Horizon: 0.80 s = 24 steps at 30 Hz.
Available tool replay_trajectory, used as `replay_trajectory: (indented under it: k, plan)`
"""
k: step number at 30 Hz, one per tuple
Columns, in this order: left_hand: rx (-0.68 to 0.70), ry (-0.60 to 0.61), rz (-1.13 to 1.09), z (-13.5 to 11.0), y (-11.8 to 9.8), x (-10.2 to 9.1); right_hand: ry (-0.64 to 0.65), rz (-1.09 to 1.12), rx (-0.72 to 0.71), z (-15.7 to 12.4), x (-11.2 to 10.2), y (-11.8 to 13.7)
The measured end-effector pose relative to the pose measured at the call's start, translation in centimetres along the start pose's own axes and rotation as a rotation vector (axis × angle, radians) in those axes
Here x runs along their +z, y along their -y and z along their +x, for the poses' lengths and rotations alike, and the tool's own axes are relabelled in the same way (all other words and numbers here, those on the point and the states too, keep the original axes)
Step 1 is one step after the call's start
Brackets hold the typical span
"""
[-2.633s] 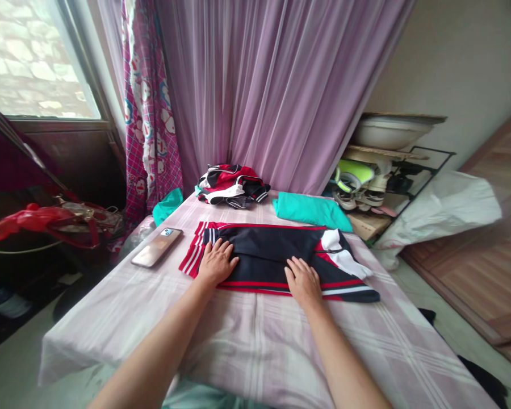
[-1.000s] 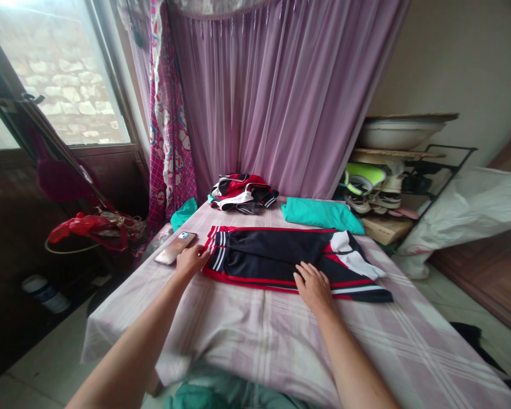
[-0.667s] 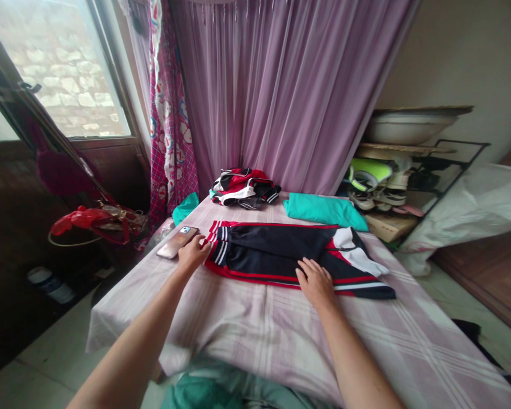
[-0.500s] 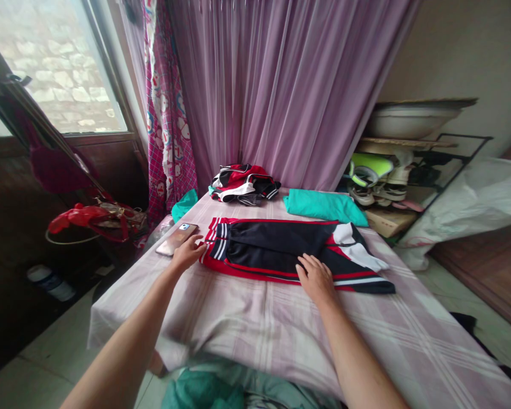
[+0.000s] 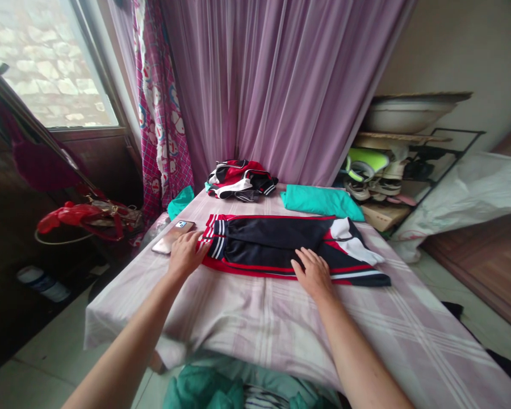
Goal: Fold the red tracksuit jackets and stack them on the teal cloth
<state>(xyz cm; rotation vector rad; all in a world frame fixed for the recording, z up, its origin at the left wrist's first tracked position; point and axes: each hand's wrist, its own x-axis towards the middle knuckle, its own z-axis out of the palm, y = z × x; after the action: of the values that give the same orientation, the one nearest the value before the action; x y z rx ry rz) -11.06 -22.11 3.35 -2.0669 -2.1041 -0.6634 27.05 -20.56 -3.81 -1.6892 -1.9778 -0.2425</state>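
Observation:
A folded dark blue garment with red and white stripes (image 5: 276,244) lies across the table (image 5: 255,324), which is covered with a pale pink checked cloth. My left hand (image 5: 186,253) rests with fingers spread at the garment's striped left end, right beside a phone (image 5: 173,237). My right hand (image 5: 311,274) lies flat and open on the garment's near edge, towards its middle. Neither hand holds anything.
A crumpled red, black and white garment (image 5: 238,180) and a folded teal cloth (image 5: 319,202) lie at the table's far end before a purple curtain. A shoe rack (image 5: 392,176) stands to the right, a red bag (image 5: 85,216) to the left. Teal clothing (image 5: 204,392) lies below the near edge.
My left hand has slid off the garment's middle to its striped left end by the phone. My right hand stays on the near edge. The view has shifted a little.

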Motion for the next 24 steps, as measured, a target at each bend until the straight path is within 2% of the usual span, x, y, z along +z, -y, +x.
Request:
replay_trajectory:
  k: [3,5,8,12,17,24]
  plan:
    - [0.26,0.078,-0.063,-0.3,-2.0,0.0,-0.034,0.057,-0.067,-0.1,-0.2,0.5]
    - [0.334,0.135,-0.079,-0.6,-2.6,-0.1,-0.052,0.129,-0.104,-0.2,-0.3,0.3]
    - [0.362,0.182,-0.093,-0.8,-1.9,-0.1,-0.054,0.265,-0.133,-0.2,-0.5,-0.8]
    - [0.481,0.265,-0.185,-1.0,0.3,0.0,0.04,0.371,-0.12,-0.5,-1.0,-3.0]
    - [0.505,0.238,-0.17,-0.7,1.1,0.7,0.124,0.345,-0.079,-1.1,-1.4,-3.3]
    - [0.392,0.156,-0.097,-0.8,0.2,1.0,0.065,0.442,-0.052,-0.5,-0.9,-3.1]
